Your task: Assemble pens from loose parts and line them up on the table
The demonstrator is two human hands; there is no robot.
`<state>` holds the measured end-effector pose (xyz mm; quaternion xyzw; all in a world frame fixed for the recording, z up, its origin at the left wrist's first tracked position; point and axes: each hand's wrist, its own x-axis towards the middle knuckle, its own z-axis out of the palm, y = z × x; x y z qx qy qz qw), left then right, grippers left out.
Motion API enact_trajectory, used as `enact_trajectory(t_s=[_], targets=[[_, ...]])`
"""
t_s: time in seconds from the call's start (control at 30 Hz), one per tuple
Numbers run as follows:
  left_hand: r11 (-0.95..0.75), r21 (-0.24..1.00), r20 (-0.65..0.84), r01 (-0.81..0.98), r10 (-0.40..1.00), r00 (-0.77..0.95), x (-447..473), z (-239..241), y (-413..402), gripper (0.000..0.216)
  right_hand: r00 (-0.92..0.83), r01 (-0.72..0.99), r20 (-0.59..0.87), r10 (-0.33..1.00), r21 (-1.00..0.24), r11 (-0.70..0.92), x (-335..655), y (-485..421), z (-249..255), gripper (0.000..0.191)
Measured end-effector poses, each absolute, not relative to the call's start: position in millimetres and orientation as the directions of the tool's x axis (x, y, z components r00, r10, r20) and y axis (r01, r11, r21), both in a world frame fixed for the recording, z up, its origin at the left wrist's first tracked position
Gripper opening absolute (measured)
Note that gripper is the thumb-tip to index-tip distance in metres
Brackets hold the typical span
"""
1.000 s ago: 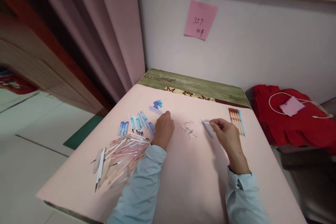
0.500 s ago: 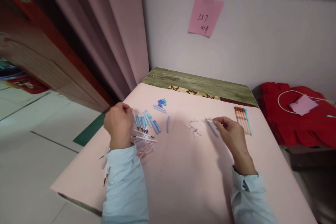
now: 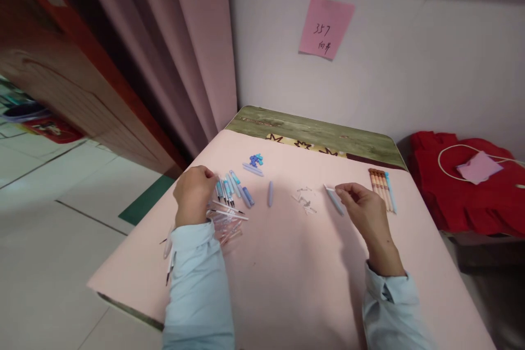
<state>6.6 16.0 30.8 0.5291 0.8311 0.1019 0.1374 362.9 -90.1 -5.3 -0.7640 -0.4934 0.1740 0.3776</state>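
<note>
My left hand (image 3: 193, 192) is curled, knuckles up, over the left end of a row of blue and white pen parts (image 3: 232, 190); what its fingers hold is hidden. Under its wrist lies a heap of clear and pink pen barrels (image 3: 225, 221). My right hand (image 3: 363, 209) pinches a pale blue pen barrel (image 3: 334, 199) with a thin white refill at its tip. Between the hands lie a single grey-blue cap (image 3: 270, 194) and a small cluster of tiny springs (image 3: 304, 200).
The pink table cover (image 3: 287, 262) ends at a green patterned strip by the wall. Several finished orange pens (image 3: 382, 190) lie at the right. Small blue pieces (image 3: 256, 162) sit further back. A red cloth with a white cable (image 3: 467, 180) lies to the right. A pink note (image 3: 326, 27) hangs on the wall.
My left hand left a grey-blue cap in the middle of the table and moved left to the row of pen parts. My right hand has kept its hold on the barrel.
</note>
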Motion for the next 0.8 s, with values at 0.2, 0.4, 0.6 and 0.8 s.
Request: enact_trajectory(t_s=[0.2,0.4,0.6,0.8], targets=[[0.387,0.244,-0.208,0.889,0.917,-0.342,15,13,27,0.023,0.445,0.585,0.118,0.888,-0.789,-0.188,368,-88,-9,0.032],[0.339,0.227,-0.245,0.913,0.927,-0.284,18,4,31,0.03,0.472,0.562,0.135,0.871,-0.807,-0.179,380,-87,-15,0.034],[0.334,0.192,-0.295,0.923,0.916,-0.271,26,5,33,0.03,0.494,0.535,0.147,0.857,-0.829,-0.166,387,-87,-14,0.033],[0.343,0.153,-0.297,0.927,0.91,-0.288,32,11,36,0.027,0.49,0.53,0.144,0.86,-0.832,-0.163,385,-86,-9,0.029]])
